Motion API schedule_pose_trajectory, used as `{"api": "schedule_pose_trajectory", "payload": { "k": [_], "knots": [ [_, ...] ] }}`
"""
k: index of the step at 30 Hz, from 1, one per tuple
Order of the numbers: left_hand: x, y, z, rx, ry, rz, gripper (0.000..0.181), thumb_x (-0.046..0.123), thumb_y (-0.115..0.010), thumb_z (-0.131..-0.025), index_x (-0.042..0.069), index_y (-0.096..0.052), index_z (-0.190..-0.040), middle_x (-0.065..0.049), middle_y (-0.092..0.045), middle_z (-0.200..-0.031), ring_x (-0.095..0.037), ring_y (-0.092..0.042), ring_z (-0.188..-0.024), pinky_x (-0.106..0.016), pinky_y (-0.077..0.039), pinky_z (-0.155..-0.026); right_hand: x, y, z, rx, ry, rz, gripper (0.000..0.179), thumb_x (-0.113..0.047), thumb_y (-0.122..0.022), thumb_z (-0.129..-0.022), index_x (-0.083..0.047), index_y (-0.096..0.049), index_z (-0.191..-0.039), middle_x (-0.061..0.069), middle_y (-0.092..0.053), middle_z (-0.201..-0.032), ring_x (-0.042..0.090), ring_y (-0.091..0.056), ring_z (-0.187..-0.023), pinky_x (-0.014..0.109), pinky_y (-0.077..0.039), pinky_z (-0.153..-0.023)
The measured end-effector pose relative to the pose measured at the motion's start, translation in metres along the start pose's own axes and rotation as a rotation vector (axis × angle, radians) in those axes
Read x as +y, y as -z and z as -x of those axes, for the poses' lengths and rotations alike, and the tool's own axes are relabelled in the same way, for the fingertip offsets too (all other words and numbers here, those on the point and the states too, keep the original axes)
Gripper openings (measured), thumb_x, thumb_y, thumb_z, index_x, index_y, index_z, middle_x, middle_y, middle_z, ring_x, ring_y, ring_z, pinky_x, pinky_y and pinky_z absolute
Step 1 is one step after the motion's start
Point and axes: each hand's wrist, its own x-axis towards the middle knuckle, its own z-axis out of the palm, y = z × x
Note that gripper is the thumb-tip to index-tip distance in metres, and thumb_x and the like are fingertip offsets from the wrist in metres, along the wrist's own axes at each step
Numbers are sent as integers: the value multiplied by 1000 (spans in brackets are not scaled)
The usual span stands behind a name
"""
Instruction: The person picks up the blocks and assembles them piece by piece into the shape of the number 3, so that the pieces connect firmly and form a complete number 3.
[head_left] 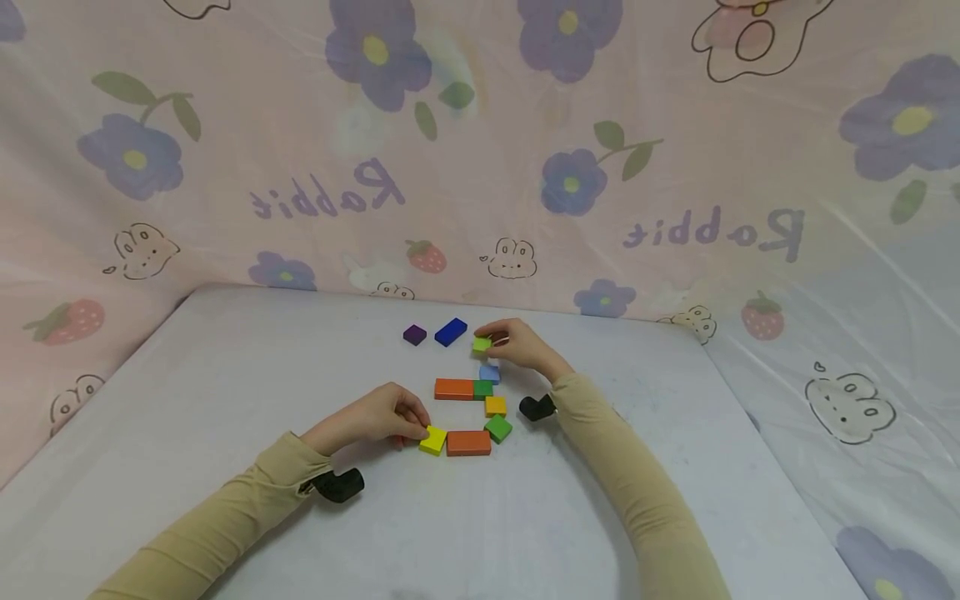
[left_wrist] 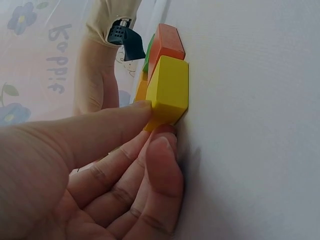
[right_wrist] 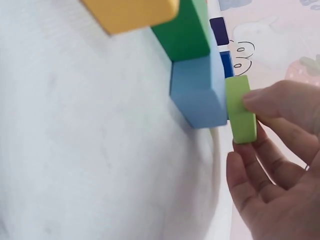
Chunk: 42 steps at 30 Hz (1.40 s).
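Observation:
A yellow block (head_left: 432, 441) lies at the left end of the front row, and my left hand (head_left: 390, 412) pinches its left side between thumb and fingers. An orange block (head_left: 468, 443) stands right beside it. My right hand (head_left: 517, 343) holds a light green block (head_left: 482, 344) by thumb and fingertips, just behind the light blue block (head_left: 489, 374). In the right wrist view that light green block (right_wrist: 241, 110) appears close to the light blue block (right_wrist: 199, 92). Whether it touches the table cannot be told.
A green block (head_left: 498, 429), an amber block (head_left: 495, 407), a dark green block (head_left: 483, 389) and another orange block (head_left: 453, 389) continue the curved arrangement. Farther back lie a blue block (head_left: 451, 332) and a purple block (head_left: 415, 335). A patterned curtain (head_left: 465, 167) rises behind the white table (head_left: 225, 375).

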Motion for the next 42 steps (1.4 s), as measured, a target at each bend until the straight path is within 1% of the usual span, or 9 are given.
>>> {"api": "schedule_pose_trajectory", "payload": {
  "k": [7,11,18,23,32,42],
  "knots": [
    [0,0,0,-3,2,2,12,12,-75,-83,5,-70,-91,-4,-64,-75,-15,-55,-59,-29,-52,-56,1,0,-2,-38,-39,-7,36,-6,-69,-87,-4,-64,-123,5,-64,-115,20,-56,-100,32,-47,-88],
    [1,0,0,-4,1,4,12,11,-75,-83,5,-70,-91,-4,-64,-76,-15,-55,-59,-29,-53,-57,1,0,-2,-56,-64,-12,37,-8,-70,-86,-4,-65,-122,6,-64,-115,20,-58,-101,32,-48,-89],
    [4,-1,1,-3,1,3,12,11,-75,-83,4,-70,-91,-4,-64,-75,-15,-55,-59,-29,-52,-57,1,0,-1,-71,-80,6,39,-8,-71,-86,-5,-63,-124,8,-63,-118,21,-58,-102,34,-47,-91],
    [4,-1,2,-4,-1,2,12,11,-75,-83,4,-69,-91,-4,-64,-75,-15,-55,-59,-29,-52,-57,0,1,-1,-84,-94,11,38,-10,-71,-87,-7,-64,-124,6,-63,-120,21,-56,-104,34,-46,-92],
    [4,0,2,-8,-4,0,11,11,-74,-83,4,-69,-91,-4,-65,-76,-15,-56,-60,-29,-52,-57,1,2,1,-79,-94,7,32,-13,-66,-90,-6,-65,-121,5,-64,-117,20,-56,-102,34,-46,-91],
    [6,0,4,-9,-5,8,11,9,-74,-84,3,-69,-92,-4,-65,-76,-15,-56,-61,-29,-52,-57,3,1,3,-52,-103,5,31,-16,-70,-89,-7,-67,-118,5,-65,-110,20,-57,-98,33,-46,-88]
  ]
}}
